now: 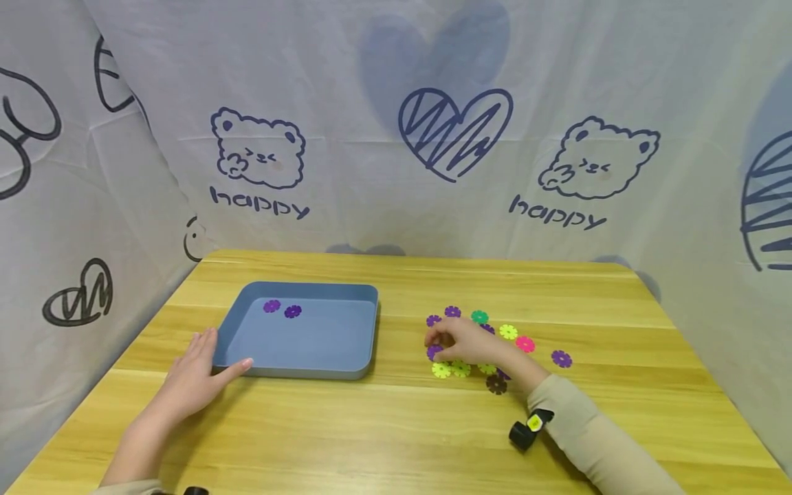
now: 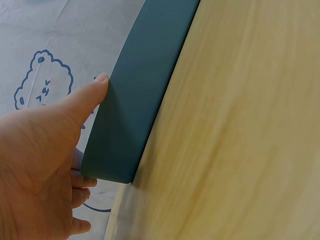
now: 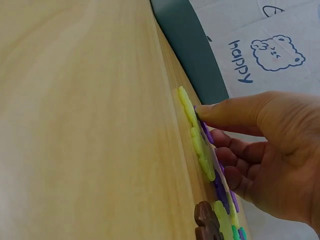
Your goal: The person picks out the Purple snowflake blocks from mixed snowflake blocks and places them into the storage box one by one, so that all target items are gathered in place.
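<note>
A blue-grey tray (image 1: 297, 375) sits on the left half of the wooden table. My left hand (image 1: 194, 378) rests on its near left corner, thumb along the front rim and fingers straight against the left side. Two purple notched plastic discs (image 1: 271, 306) lie inside the tray. To the right, my right hand (image 1: 467, 342) pinches the edges of a purple notched disc (image 1: 434, 353) between thumb and curled index finger, low at the table. Yellow discs (image 3: 202, 155) lie right beside it in the right wrist view. The hand partly covers other discs.
Around the right hand lie more loose discs: a green one (image 1: 479, 317), a pink one (image 1: 525, 344), a brown one (image 1: 496, 383) and several purple and yellow ones. One purple disc (image 1: 562, 359) lies apart at the right. A printed white cloth (image 1: 371, 206) hangs behind the table.
</note>
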Action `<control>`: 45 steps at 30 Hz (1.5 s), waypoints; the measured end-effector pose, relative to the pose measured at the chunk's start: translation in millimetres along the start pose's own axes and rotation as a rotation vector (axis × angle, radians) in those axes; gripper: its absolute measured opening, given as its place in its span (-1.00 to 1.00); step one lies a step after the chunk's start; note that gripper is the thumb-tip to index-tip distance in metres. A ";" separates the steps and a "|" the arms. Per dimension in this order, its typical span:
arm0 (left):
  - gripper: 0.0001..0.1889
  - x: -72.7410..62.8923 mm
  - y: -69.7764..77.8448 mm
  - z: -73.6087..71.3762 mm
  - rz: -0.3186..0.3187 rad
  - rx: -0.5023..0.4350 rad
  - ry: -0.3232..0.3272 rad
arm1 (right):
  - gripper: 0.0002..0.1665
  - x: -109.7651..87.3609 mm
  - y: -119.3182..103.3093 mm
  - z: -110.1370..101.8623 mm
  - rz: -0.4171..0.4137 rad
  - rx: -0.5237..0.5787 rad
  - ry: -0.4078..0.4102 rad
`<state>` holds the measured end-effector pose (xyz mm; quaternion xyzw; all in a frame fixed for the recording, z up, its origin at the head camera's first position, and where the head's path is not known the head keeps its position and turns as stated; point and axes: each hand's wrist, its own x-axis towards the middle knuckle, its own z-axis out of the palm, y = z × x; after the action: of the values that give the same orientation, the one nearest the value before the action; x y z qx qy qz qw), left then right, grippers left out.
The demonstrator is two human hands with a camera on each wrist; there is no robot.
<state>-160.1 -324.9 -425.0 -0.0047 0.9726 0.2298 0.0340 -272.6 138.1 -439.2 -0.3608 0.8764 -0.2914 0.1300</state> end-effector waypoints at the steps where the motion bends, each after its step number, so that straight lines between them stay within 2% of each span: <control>1: 0.14 -0.3 -0.1 0.3 0.000 0.000 0.001 | -0.78 0.2 -0.2 0.2 0.009 0.007 -0.001; 7: 0.15 -1.5 -1.2 3.2 -0.001 -0.013 0.007 | -0.92 1.9 0.5 1.1 0.053 0.090 0.010; 11: 0.15 -1.5 -0.7 4.1 0.005 -0.008 0.012 | -0.91 2.8 3.3 1.3 0.076 0.137 0.001; 17: 0.15 -0.8 0.6 3.3 0.009 -0.008 0.004 | -0.81 -1.4 5.1 -3.2 0.071 0.095 0.013; 21: 0.17 -0.6 0.8 2.2 -0.001 -0.012 -0.005 | -0.75 -4.7 4.5 -7.1 0.113 0.074 -0.012; 24: 0.17 -0.3 0.4 2.0 0.000 -0.012 -0.003 | -0.75 -5.9 3.6 -8.5 0.145 0.095 -0.037; 30: 0.16 -0.8 -0.5 4.0 0.008 -0.016 0.011 | -0.75 -4.2 4.2 -7.1 0.154 0.153 -0.046; 39: 0.16 -1.1 0.0 2.9 -0.004 -0.020 -0.002 | -0.89 0.6 0.6 -9.0 0.121 0.235 0.022; 45: 0.15 -0.5 -0.1 1.2 -0.005 -0.012 -0.005 | -0.85 14.4 -7.9 -12.2 0.119 0.328 0.104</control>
<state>-159.6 -324.5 -426.0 -0.0065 0.9711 0.2358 0.0370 -283.7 128.5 -425.0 -0.2668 0.8425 -0.4404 0.1585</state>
